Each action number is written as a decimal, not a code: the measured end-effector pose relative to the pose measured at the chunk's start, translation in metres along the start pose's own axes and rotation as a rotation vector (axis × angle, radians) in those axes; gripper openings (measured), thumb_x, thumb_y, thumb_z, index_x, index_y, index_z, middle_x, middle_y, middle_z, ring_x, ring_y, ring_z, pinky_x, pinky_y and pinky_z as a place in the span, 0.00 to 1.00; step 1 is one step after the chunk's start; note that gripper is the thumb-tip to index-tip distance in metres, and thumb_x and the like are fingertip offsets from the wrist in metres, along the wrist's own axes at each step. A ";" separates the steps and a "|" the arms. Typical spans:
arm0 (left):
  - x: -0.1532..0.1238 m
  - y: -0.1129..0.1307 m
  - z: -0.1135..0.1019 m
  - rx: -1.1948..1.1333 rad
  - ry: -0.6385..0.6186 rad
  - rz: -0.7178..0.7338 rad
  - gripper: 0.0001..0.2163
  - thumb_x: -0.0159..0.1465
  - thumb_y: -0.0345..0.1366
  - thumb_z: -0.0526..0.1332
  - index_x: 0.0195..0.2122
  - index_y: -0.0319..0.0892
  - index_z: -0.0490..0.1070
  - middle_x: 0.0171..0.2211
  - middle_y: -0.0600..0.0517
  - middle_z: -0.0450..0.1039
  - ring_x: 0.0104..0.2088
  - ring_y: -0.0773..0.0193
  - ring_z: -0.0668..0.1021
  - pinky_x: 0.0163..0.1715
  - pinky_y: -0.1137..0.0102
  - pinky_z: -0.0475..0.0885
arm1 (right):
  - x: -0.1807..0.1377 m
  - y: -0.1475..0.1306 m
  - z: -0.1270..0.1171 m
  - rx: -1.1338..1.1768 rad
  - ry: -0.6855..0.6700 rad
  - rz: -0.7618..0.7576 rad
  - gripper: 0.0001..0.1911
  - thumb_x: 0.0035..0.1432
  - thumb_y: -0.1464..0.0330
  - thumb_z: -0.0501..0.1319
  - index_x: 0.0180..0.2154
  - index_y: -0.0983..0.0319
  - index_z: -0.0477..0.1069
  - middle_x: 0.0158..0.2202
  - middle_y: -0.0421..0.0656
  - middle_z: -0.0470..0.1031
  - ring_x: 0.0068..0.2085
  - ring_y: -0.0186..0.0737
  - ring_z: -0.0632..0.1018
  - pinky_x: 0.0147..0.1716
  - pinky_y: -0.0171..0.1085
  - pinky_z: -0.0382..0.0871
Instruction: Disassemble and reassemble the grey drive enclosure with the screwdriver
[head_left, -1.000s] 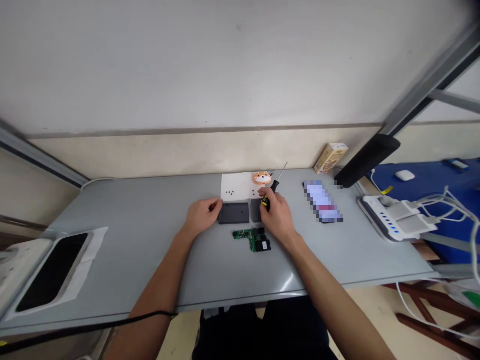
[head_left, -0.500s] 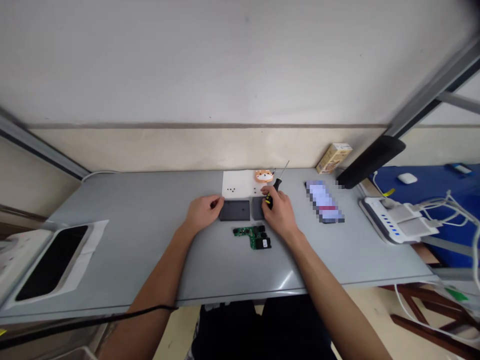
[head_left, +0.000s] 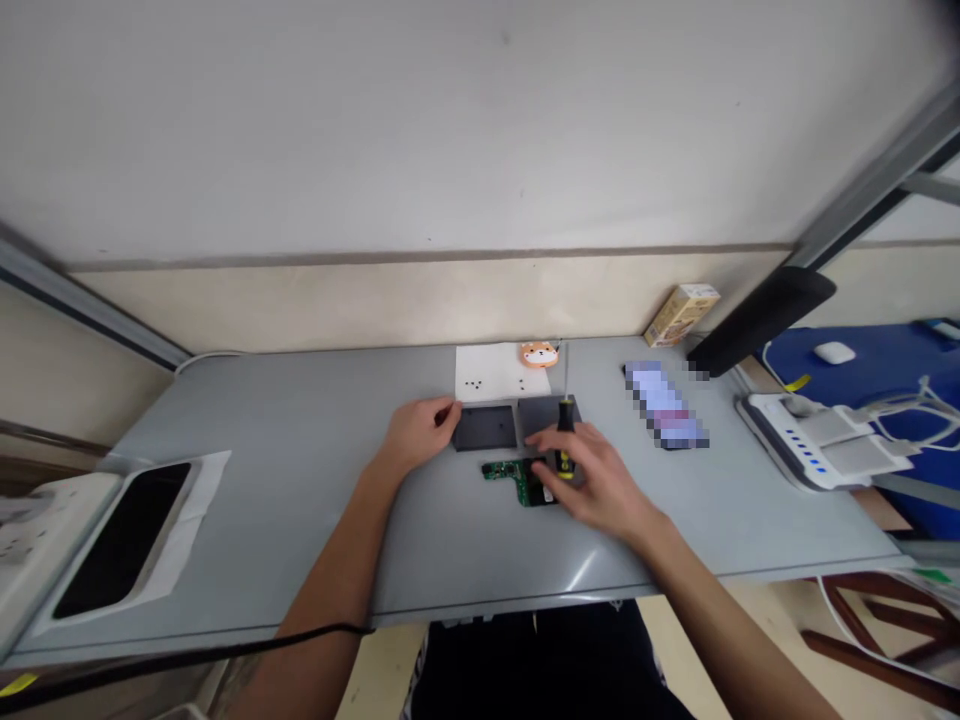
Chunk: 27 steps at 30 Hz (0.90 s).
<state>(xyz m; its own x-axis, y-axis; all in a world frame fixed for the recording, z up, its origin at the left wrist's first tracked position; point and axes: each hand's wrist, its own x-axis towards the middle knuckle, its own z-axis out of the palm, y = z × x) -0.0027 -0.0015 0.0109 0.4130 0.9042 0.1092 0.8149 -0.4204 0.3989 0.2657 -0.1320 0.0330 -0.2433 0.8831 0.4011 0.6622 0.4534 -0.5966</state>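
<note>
Right grip [head_left: 596,480] clenched an upright screwdriver [head_left: 564,435] beside the circuit board [head_left: 504,470]; left grip [head_left: 418,432] lay released, fingertips on a dark plate [head_left: 486,430].

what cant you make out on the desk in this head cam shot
In the head view:
- the circuit board: its right end is hidden by the right hand
- the screwdriver: the lower handle is hidden by that hand's fingers, which are motion-blurred
- the phone-like device: pixelated, so its screen is unreadable
- black specks on the white sheet: too small to identify
</note>
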 end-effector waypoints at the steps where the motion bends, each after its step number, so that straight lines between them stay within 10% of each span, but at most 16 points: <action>1: 0.000 -0.001 0.000 -0.010 -0.005 0.003 0.22 0.72 0.48 0.50 0.25 0.43 0.68 0.24 0.52 0.72 0.25 0.62 0.68 0.29 0.68 0.56 | -0.009 -0.001 0.003 -0.017 -0.070 -0.034 0.13 0.65 0.63 0.62 0.50 0.52 0.67 0.52 0.44 0.79 0.52 0.49 0.79 0.55 0.54 0.72; 8: 0.002 -0.009 -0.004 -0.112 0.059 -0.105 0.20 0.73 0.46 0.49 0.31 0.43 0.74 0.27 0.51 0.75 0.28 0.62 0.72 0.31 0.69 0.60 | -0.034 0.003 0.014 -0.067 -0.198 -0.051 0.19 0.61 0.60 0.67 0.50 0.53 0.63 0.60 0.49 0.73 0.59 0.54 0.74 0.55 0.58 0.71; 19: 0.001 -0.009 -0.007 -0.086 -0.021 -0.045 0.10 0.64 0.38 0.57 0.42 0.45 0.77 0.22 0.56 0.68 0.24 0.65 0.68 0.28 0.69 0.58 | 0.071 0.007 0.005 -0.228 -0.195 -0.147 0.15 0.58 0.62 0.69 0.45 0.55 0.68 0.39 0.45 0.76 0.44 0.50 0.74 0.47 0.47 0.67; 27: 0.001 -0.007 -0.008 -0.053 -0.058 -0.024 0.13 0.62 0.34 0.56 0.43 0.46 0.78 0.24 0.55 0.71 0.25 0.64 0.69 0.29 0.68 0.59 | 0.068 0.016 0.030 -0.166 -0.191 -0.141 0.15 0.59 0.60 0.68 0.44 0.55 0.67 0.40 0.44 0.75 0.45 0.48 0.74 0.51 0.46 0.63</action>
<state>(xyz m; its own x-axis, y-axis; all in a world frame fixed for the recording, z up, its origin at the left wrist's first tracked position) -0.0114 0.0035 0.0159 0.4178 0.9073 0.0469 0.8026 -0.3928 0.4489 0.2386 -0.0615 0.0301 -0.4603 0.8264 0.3243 0.7153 0.5616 -0.4159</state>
